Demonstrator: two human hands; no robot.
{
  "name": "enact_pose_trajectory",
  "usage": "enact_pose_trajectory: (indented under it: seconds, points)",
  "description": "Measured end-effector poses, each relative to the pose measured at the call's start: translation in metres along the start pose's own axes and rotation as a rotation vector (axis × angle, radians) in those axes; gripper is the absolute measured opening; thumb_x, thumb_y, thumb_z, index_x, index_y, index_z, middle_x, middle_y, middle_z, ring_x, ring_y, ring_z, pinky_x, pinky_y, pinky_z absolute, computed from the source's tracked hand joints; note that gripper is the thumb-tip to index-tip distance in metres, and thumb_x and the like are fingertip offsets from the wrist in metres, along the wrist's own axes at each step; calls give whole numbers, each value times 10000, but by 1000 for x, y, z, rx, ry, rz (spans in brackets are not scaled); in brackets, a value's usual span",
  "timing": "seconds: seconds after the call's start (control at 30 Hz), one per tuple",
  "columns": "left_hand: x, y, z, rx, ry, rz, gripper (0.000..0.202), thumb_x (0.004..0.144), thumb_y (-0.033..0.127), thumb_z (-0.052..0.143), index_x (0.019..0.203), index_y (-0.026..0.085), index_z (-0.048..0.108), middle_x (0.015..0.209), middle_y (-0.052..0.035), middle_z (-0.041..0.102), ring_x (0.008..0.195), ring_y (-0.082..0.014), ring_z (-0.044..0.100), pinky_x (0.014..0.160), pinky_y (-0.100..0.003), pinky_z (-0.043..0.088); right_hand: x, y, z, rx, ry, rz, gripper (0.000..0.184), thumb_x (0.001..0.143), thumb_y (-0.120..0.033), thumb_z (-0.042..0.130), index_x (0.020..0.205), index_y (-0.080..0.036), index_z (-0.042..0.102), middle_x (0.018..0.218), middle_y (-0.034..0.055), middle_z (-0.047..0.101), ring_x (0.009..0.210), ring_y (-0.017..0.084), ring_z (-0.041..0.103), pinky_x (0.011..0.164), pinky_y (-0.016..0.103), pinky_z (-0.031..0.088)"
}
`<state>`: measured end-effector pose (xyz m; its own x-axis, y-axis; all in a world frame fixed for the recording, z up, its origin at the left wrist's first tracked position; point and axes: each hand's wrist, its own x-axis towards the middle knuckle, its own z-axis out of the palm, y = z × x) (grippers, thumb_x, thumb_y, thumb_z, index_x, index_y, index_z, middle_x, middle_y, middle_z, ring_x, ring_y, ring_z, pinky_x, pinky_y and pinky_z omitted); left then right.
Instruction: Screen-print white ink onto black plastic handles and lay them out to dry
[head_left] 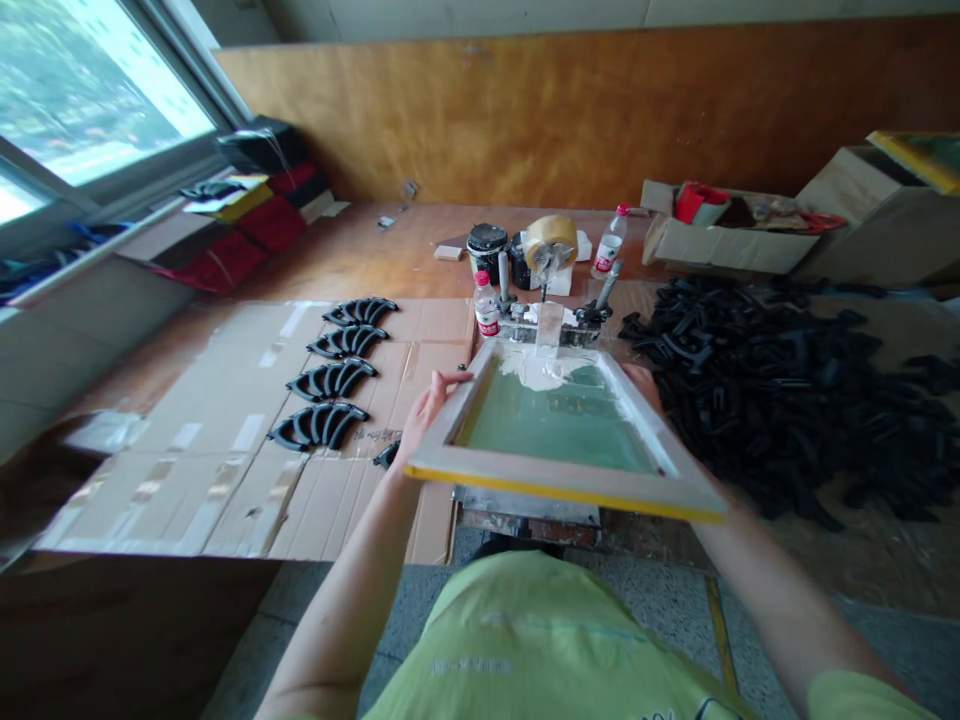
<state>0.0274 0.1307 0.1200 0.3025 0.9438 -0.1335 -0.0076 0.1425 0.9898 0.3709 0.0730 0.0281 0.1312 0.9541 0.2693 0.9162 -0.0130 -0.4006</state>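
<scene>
A wooden screen-printing frame (570, 488) with green mesh is raised at its near edge, hinged at the far clamps (592, 312). My left hand (429, 410) grips the frame's left rail, with the fingers curled over it. My right hand (643, 385) is mostly hidden behind the frame's right rail and seems to hold it. White ink is smeared at the mesh's far end. A small black part (387, 455) lies just beside my left wrist.
Several black curved plastic parts (330, 380) lie in a row on flattened cardboard (225, 450) to the left. A large heap of black parts (795, 380) fills the right. Behind the frame stand bottles (487, 305), ink pots (487, 245) and a tape roll (550, 240). Cardboard boxes (862, 220) stand far right.
</scene>
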Motion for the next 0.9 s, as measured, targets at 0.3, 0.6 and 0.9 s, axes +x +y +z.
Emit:
enact_pose_trajectory:
  seconds: [0.3,0.6,0.9]
  points:
    - [-9,-110,-9,102,23,-272,791,745,515,667,1421,186,421,735,7,661,568,-111,565,509,-197,421,89,-77,12,-158,-79,-199,320,820,-176,617,1138,-141,604,1087,130,622,1042,267,544,901,385,444]
    - [-9,-113,-10,58,3,-315,681,751,506,668,1336,194,512,774,-13,666,634,-142,606,542,-210,454,29,-80,1,-107,-335,-547,171,831,-98,496,863,-178,645,875,71,654,892,210,561,706,289,389]
    - [-10,-110,-10,52,1,-298,656,751,506,671,1302,178,531,739,-21,682,600,-152,611,523,-221,448,13,-81,20,-106,-181,-570,234,872,-87,456,956,-157,663,933,90,659,940,224,529,761,304,401]
